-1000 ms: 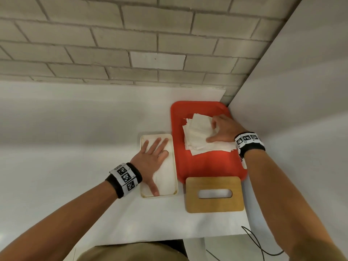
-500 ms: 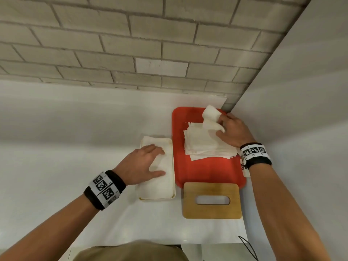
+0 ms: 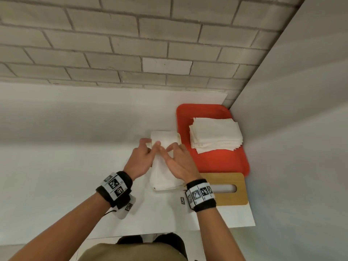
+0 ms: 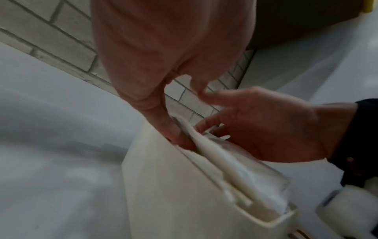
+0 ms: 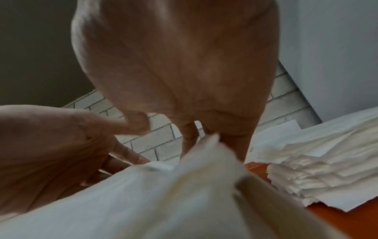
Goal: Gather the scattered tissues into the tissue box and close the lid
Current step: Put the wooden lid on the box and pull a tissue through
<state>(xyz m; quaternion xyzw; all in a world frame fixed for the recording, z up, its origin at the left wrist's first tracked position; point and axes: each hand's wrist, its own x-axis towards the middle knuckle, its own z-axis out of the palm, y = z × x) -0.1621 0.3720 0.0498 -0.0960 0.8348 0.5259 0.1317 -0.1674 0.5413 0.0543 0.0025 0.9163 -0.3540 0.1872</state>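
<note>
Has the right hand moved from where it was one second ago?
Yes. The right hand has left the stack of white tissues on the red plastic tray and gone left, over the cream tissue box.

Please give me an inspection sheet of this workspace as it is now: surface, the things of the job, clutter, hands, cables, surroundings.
Surface: white table, with a white sheet under the work.
Job's things: open tissue box with tissues in it; stack of tissues on the red tray; wooden lid with a slot, lying flat beside the box, not yet on.
Clutter: nothing seen.
Hands: left hand and right hand are both over the box, fingers on the tissue; whether either has a real grip is unclear.
Cables: a thin cord at the left wristband.
Surroundings: brick wall behind, plain white wall on the right.
</note>
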